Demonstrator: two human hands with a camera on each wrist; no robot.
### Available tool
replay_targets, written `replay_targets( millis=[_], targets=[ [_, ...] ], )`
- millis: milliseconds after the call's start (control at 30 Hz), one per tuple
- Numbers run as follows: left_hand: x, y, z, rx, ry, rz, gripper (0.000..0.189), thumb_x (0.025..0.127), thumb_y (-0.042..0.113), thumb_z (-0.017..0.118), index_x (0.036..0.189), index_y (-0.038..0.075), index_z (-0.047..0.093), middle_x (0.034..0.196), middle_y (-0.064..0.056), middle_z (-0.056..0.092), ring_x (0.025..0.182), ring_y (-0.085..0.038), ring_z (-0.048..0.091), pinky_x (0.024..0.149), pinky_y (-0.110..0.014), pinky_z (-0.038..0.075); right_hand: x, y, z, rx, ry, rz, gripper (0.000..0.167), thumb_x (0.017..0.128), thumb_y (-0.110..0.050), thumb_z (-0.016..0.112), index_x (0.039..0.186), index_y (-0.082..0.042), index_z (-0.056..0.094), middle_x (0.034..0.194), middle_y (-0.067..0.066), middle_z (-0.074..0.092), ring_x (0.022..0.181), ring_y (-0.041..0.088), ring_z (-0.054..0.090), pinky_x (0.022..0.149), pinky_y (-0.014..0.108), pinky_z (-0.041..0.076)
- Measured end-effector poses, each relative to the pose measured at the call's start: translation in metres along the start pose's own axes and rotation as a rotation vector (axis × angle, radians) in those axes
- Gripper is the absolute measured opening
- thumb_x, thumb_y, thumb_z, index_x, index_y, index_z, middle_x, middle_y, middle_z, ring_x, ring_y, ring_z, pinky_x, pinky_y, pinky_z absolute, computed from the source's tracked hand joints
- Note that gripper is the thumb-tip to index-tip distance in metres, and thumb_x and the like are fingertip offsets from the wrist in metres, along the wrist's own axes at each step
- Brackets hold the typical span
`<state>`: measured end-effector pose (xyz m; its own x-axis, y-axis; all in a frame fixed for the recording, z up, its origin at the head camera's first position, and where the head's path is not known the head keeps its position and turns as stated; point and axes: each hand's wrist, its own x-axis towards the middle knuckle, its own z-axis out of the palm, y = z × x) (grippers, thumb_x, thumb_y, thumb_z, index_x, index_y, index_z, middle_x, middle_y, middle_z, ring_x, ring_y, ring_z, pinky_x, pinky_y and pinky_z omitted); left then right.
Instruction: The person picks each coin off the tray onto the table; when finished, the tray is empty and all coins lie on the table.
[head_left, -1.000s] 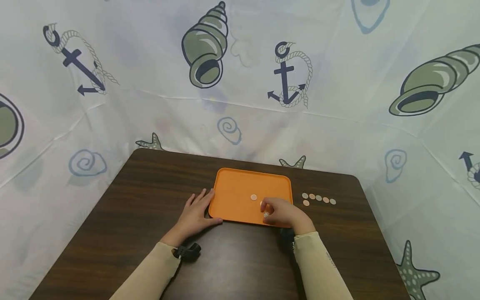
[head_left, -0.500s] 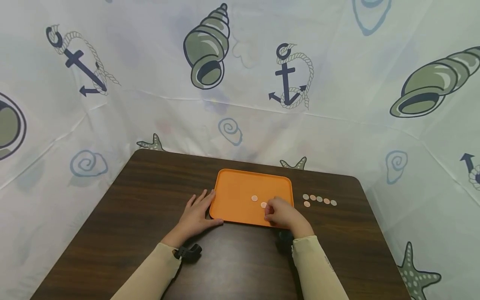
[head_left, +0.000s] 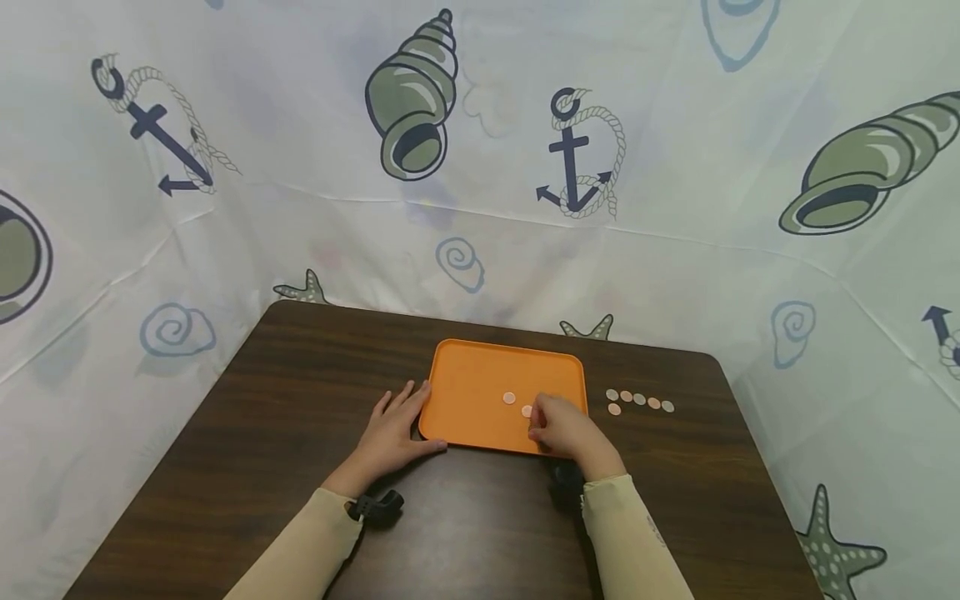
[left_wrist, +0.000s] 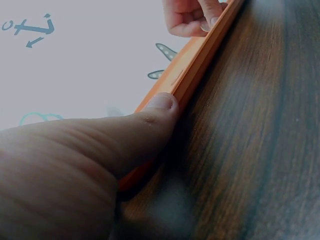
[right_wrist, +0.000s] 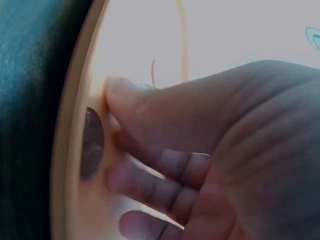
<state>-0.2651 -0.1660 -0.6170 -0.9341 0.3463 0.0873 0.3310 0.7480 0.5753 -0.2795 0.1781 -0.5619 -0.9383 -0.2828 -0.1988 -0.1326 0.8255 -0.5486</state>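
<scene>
An orange tray (head_left: 472,358) lies on the dark wooden table. My left hand (head_left: 387,442) rests at its near left corner, fingers spread along the side and thumb (left_wrist: 160,102) against the front rim. My right hand (head_left: 566,429) is over the tray's right front part, fingers curled and thumb and fingertips down at its floor. I cannot tell whether a coin is pinched there. In the right wrist view, a dark coin (right_wrist: 92,145) lies beside those fingertips, close to the rim. Two paler coins show left of the hand, a coin (head_left: 509,398) and another coin (head_left: 527,411) close by the fingers.
Right of the tray, several coins (head_left: 639,399) form a row on the table (head_left: 675,483), with a single coin (head_left: 614,409) below its left end. A white cloth (head_left: 517,267) printed with shells and anchors hangs around the table's back and sides.
My right thumb and fingers have come together and down at the spot where a shiny coin showed between them a second ago. My left hand has kept its place on the tray.
</scene>
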Motion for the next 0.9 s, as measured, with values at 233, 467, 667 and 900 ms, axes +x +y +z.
replay_targets(
  millis=[233, 467, 667, 900],
  targets=[
    [0.000, -0.003, 0.001, -0.004, -0.008, -0.003, 0.113, 0.090, 0.062, 0.084, 0.174, 0.012, 0.028, 0.181, -0.007, 0.029, 0.171, -0.036, 0.020, 0.136, -0.068, 0.004, -0.001, 0.010, 0.002, 0.154, 0.002, -0.027, 0.010, 0.102, -0.011, 0.077, 0.099, -0.015, 0.068, 0.084, 0.002, 0.066, 0.070, 0.020, 0.063, 0.062, 0.034, 0.055],
    [-0.001, -0.002, 0.000, -0.004, -0.008, -0.006, 0.113, 0.090, 0.064, 0.084, 0.174, 0.012, 0.028, 0.181, -0.007, 0.029, 0.171, -0.036, 0.020, 0.136, -0.068, 0.004, -0.007, 0.025, -0.007, 0.113, 0.221, -0.013, 0.012, 0.097, -0.014, 0.081, 0.089, -0.020, 0.074, 0.094, 0.003, 0.063, 0.084, 0.020, 0.058, 0.072, 0.033, 0.051],
    [-0.001, -0.002, 0.000, -0.003, -0.009, -0.005, 0.112, 0.090, 0.062, 0.084, 0.174, 0.012, 0.029, 0.181, -0.006, 0.028, 0.171, -0.035, 0.020, 0.136, -0.068, 0.005, -0.022, 0.053, -0.023, 0.194, 0.376, 0.092, 0.005, 0.101, -0.015, 0.077, 0.103, -0.012, 0.073, 0.094, 0.009, 0.069, 0.084, 0.024, 0.062, 0.070, 0.031, 0.052],
    [-0.002, 0.000, -0.001, -0.009, -0.008, -0.005, 0.112, 0.090, 0.063, 0.084, 0.174, 0.011, 0.030, 0.181, -0.007, 0.029, 0.171, -0.036, 0.020, 0.136, -0.069, 0.005, -0.042, 0.086, -0.039, 0.220, 0.466, 0.227, 0.021, 0.104, -0.026, 0.075, 0.105, -0.006, 0.071, 0.095, 0.012, 0.066, 0.085, 0.026, 0.058, 0.068, 0.031, 0.046]
  ],
)
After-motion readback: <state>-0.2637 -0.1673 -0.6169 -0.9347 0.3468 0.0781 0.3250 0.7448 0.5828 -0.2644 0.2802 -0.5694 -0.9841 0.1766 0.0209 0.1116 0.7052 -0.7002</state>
